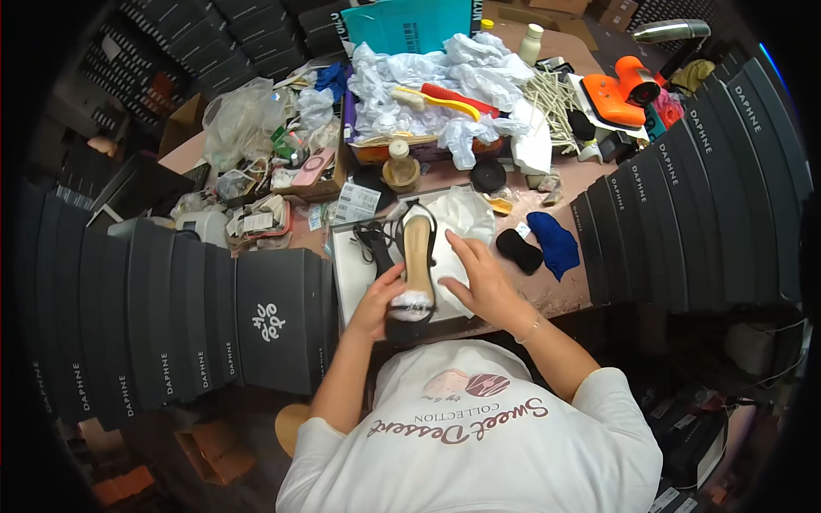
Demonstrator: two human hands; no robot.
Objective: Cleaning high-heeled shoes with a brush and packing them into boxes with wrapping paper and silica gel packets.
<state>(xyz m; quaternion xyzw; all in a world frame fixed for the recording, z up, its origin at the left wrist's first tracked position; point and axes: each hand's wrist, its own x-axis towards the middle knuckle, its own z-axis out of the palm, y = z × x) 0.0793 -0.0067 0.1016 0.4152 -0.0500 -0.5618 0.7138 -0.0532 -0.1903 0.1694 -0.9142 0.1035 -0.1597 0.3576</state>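
My left hand (376,305) is closed around the side of a black strappy sandal (416,248) with a beige insole. White wadding sits in the toe end of the sandal, which points toward me. To the right of the sandal, my right hand (489,286) is open, fingers apart, holding nothing. Beneath both hands lies a shallow white box (349,286). Another black strappy shoe (373,244) rests in it, partly hidden behind the held one. White tissue paper (466,209) spreads over the box's far right side.
Stacks of dark shoe boxes flank me on the left (162,316) and right (676,222). A black pad (519,251) and a blue cloth (554,244) lie right of the white box. Beyond stand a glue jar (400,168), brushes (436,101) on crumpled paper, and an orange device (617,96).
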